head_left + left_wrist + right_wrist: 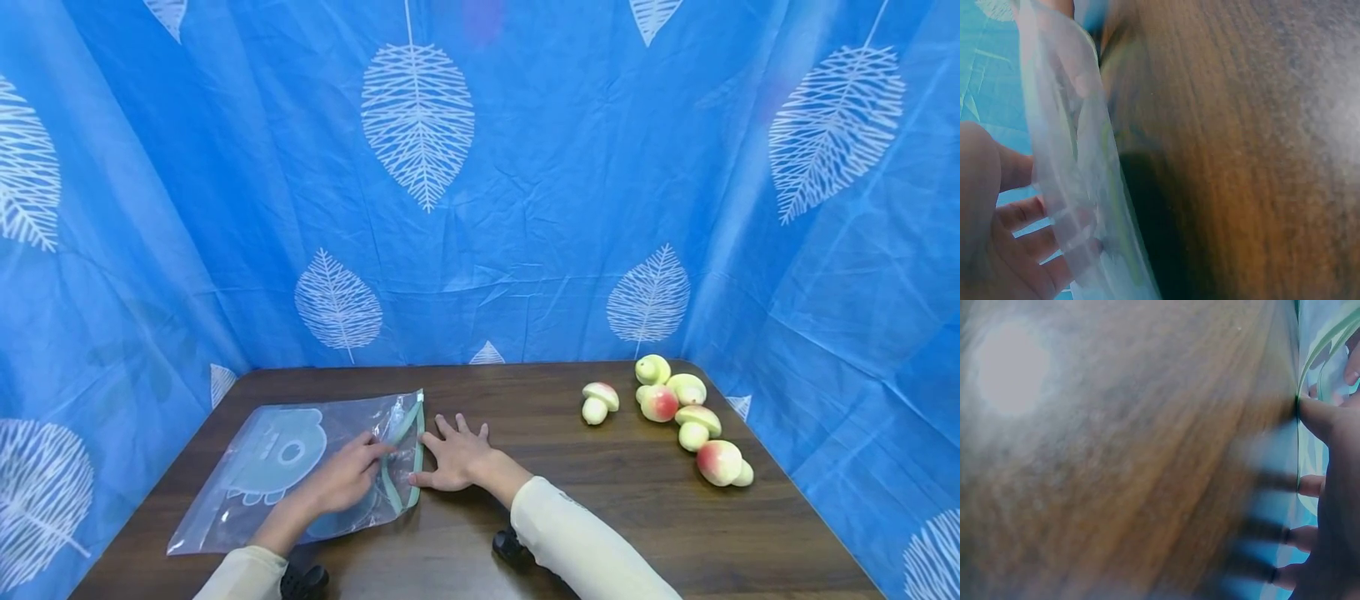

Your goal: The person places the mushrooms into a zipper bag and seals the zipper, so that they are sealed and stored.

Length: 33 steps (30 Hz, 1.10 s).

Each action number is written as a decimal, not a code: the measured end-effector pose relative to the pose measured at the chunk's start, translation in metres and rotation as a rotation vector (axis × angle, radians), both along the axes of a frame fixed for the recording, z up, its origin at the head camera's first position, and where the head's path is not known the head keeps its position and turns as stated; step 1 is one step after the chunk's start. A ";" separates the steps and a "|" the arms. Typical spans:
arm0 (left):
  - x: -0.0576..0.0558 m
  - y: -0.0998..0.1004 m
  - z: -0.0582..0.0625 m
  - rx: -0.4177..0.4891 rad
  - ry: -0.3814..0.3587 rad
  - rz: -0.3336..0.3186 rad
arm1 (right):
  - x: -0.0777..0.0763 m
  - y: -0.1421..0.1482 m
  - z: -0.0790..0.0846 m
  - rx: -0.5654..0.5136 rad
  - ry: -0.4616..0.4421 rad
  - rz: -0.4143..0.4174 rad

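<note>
A clear zip bag [352,408] with a pale teal cartoon print lies on the left half of the table, its teal-edged mouth facing right and gaping somewhat. My left hand [347,477] lies over the bag, index finger reaching to the upper teal strip. In the left wrist view its other fingers [1025,215] look loosely extended against the clear film. Spread flat at the bag's mouth is my right hand [457,458], with thumb and index finger touching the lower edge. The right wrist view shows its fingertips [1311,485] on the tabletop along that edge.
Mushroom-shaped pieces in pale yellow and red lie at the right of the dark wooden table [525,400]. One mushroom [598,402] is apart from the cluster, which includes a red-capped mushroom [722,463]. A blue leaf-print curtain [517,208] surrounds the table's back and sides.
</note>
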<state>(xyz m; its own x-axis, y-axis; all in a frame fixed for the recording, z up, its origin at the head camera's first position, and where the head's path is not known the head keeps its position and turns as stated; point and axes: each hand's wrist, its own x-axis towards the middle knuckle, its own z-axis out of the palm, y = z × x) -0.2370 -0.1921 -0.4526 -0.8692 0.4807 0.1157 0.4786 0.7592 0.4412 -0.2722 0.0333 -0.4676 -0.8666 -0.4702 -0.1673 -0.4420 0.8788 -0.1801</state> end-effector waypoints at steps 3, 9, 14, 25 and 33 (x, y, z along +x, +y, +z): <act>0.001 0.002 -0.001 -0.007 -0.032 0.044 | 0.001 0.000 0.001 -0.003 0.002 -0.001; 0.002 0.003 -0.003 -0.030 -0.070 0.090 | 0.002 0.000 0.002 -0.004 0.001 -0.003; 0.003 0.004 -0.003 -0.026 -0.095 0.122 | 0.002 0.000 0.002 -0.005 0.001 -0.005; 0.013 0.016 -0.004 -0.046 -0.090 0.237 | 0.002 -0.002 0.002 -0.002 0.005 -0.007; 0.026 0.021 -0.002 -0.033 -0.074 0.236 | 0.001 -0.002 -0.001 -0.001 0.005 -0.011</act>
